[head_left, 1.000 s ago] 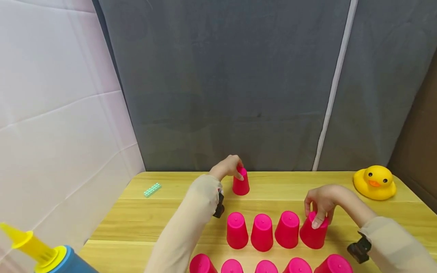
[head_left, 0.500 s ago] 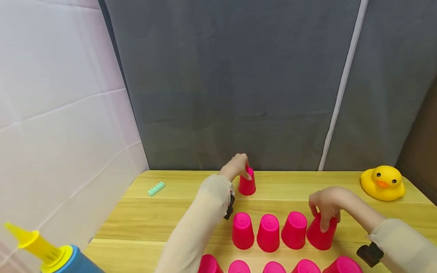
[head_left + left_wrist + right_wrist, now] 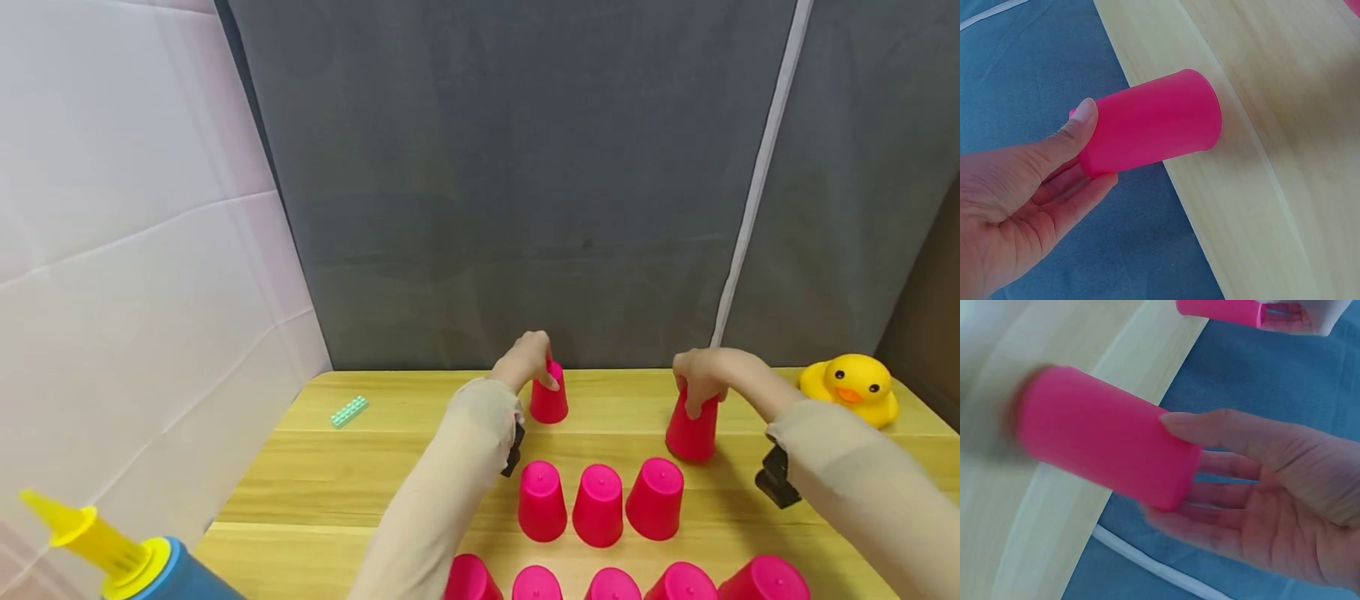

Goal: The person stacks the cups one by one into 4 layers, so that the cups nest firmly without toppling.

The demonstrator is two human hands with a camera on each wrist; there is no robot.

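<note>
Left hand (image 3: 525, 364) pinches an upturned pink cup (image 3: 549, 401) near the table's (image 3: 360, 467) far edge; right hand (image 3: 705, 379) grips a second pink cup (image 3: 692, 427) by its top, level with it. Best set the rim down flat before letting go. A second earlier, this cup closed the row of three cups (image 3: 600, 502) nearer the front edge.

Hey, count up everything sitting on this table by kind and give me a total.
Pink plastic cups, upside down: 10, two of them held, one by the left hand and one by the right hand
Yellow rubber duck: 1
Mint-green toy brick: 1
Blue pump with yellow nozzle, at the near left corner: 1
Total: 13
</note>
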